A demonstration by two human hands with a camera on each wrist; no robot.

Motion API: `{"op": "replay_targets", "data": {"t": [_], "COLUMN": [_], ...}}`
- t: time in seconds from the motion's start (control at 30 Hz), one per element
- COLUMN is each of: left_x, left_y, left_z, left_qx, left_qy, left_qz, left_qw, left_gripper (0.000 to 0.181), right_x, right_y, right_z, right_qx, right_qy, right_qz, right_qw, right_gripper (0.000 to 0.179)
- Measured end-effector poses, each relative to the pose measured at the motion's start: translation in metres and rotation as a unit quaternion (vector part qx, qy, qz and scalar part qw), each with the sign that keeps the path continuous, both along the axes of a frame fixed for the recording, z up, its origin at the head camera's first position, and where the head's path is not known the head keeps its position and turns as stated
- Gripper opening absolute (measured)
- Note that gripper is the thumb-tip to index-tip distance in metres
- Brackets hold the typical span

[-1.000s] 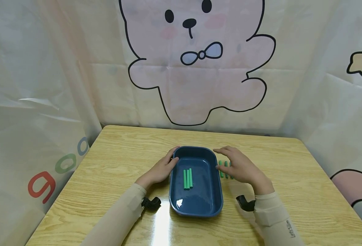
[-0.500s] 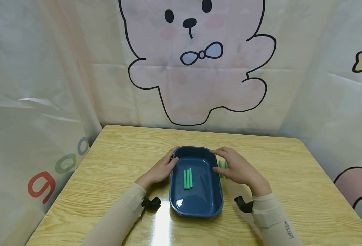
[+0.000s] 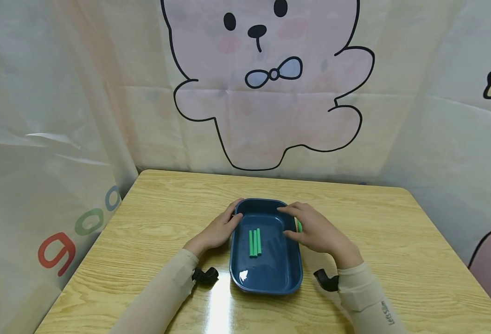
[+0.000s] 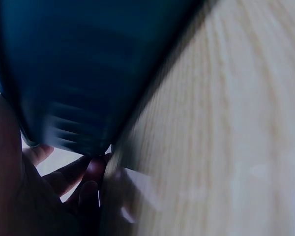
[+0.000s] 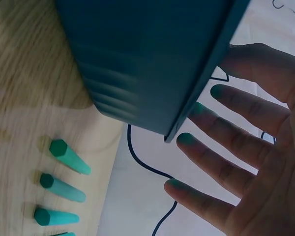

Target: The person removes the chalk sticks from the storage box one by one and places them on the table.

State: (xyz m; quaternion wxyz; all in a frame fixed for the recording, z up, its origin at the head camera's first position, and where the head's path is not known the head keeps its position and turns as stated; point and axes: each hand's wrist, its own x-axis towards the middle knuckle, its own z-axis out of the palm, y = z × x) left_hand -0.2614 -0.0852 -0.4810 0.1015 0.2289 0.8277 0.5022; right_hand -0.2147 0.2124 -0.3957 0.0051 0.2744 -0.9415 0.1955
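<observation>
The head view shows green sticks [image 3: 255, 243] inside the blue tray [image 3: 276, 273], side by side, a little toward 9 o'clock from its centre; both wrist views see only its outer wall. The right wrist view shows loose sticks [image 5: 70, 157] on the bench [image 3: 178, 204], of which the head view gives only a small green piece, at 2 o'clock of the tray.

By count there are one tray, three sticks within it and four outside, the fourth cut by the picture edge.

The left hand [image 3: 216, 229] is at 10 o'clock of the tray, its grip closed on the rim. The right hand [image 3: 318, 227], at 2 o'clock, has its fingers stretched apart and holds nothing; whether it touches the rim, one cannot tell. In the head view this hand stands before the loose sticks. A printed cloth [image 3: 145, 130] hangs at 12 o'clock, behind the bench.
</observation>
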Motion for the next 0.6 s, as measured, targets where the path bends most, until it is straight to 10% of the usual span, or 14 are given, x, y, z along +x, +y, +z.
{"op": "replay_targets", "data": {"t": [0.6], "left_x": [-0.001], "left_y": [0.0], "left_z": [-0.003], "left_qx": [-0.007], "left_qy": [0.002], "left_qz": [0.003], "left_qw": [1.0], "left_gripper": [0.054], "right_x": [0.003], "right_y": [-0.019], "right_z": [-0.01], "right_qx": [0.02], "right_qy": [0.006], "right_qz": [0.021], "right_qw": [0.9995], "right_gripper": [0.059]}}
